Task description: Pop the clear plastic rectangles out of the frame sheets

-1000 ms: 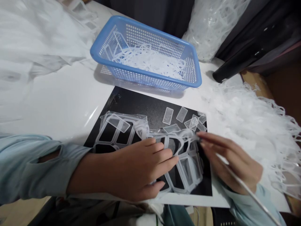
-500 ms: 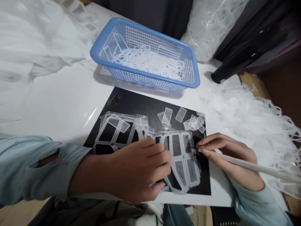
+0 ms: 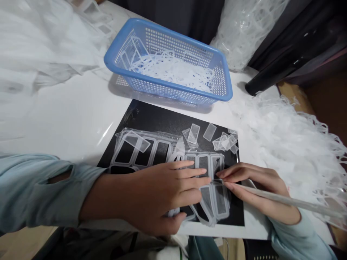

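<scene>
My left hand (image 3: 165, 193) lies flat, fingers outstretched, over a sheet of clear and white plastic frames (image 3: 152, 153) with rounded rectangular openings. Its fingertips rest on the part of the sheet with upright panels (image 3: 204, 166). In a pinch, my right hand (image 3: 252, 184) holds a long, thin, pale stick-like tool (image 3: 284, 198). The tool's tip meets the sheet near the joint between panels, just right of my left fingertips; its exact end is hard to make out. Beneath the sheet is a black mat (image 3: 162, 115).
Loose clear rectangular pieces (image 3: 209, 132) lie at the mat's far right. A blue basket (image 3: 173, 80) behind holds thin white plastic strips. White scraps (image 3: 284, 144) heap up on the right, near a black tube (image 3: 268, 77). White plastic sheeting (image 3: 48, 43) covers the left.
My left hand has gone from curled fingers to spread ones and reaches further right. My right hand and the tool tip have moved slightly left and nearer to me. The sheet's middle has shifted.
</scene>
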### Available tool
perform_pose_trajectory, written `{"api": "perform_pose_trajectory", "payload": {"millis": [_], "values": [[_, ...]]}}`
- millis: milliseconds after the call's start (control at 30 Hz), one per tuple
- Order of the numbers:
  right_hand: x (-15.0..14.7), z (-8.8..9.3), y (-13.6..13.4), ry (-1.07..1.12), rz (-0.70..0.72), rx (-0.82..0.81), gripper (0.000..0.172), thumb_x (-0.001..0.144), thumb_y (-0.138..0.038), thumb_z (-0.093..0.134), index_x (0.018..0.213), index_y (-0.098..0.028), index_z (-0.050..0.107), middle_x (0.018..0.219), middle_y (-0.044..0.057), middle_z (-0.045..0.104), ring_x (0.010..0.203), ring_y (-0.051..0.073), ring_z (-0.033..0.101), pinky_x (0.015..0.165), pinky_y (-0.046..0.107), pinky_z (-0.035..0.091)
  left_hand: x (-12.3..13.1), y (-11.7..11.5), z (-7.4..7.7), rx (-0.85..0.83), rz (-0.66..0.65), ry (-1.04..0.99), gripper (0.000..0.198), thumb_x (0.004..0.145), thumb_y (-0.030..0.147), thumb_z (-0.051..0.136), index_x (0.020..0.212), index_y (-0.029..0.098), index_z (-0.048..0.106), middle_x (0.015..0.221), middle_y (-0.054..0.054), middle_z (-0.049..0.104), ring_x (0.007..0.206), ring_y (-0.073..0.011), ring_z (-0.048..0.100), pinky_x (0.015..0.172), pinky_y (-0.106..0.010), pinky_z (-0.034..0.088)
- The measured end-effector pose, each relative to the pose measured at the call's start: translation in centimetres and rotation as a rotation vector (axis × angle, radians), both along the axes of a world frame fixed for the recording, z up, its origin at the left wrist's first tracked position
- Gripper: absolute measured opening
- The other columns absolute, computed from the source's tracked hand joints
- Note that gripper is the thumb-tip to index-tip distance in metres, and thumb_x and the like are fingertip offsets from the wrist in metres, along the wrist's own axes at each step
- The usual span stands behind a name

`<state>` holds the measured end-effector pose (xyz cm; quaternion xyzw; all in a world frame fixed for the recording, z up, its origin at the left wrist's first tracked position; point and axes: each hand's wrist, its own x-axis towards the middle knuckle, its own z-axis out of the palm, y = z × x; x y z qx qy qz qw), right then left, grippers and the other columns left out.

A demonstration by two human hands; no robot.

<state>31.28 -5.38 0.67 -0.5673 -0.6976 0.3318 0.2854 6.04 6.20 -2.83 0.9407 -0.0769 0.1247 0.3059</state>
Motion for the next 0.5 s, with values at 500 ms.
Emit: {"api": "perform_pose_trajectory", "payload": {"millis": [500], "values": [[-1.6, 0.3, -0.7, -0.236, 0.129, 0.283, 0.023, 0.09, -0.002, 0.058, 0.106, -0.018, 0.065, 0.1, 0.011, 0.075, 0.091, 0.021, 0.075, 0.075, 0.024, 0.064, 0.1, 0.1, 0.3, 0.001, -0.022, 0.037, 0.019, 0.082, 0.022, 0.057, 0.099, 0.016, 0.062, 0.148, -0.014, 0.048, 0.141, -0.0319, 0.039, 0.116, -0.05, 0.033]]}}
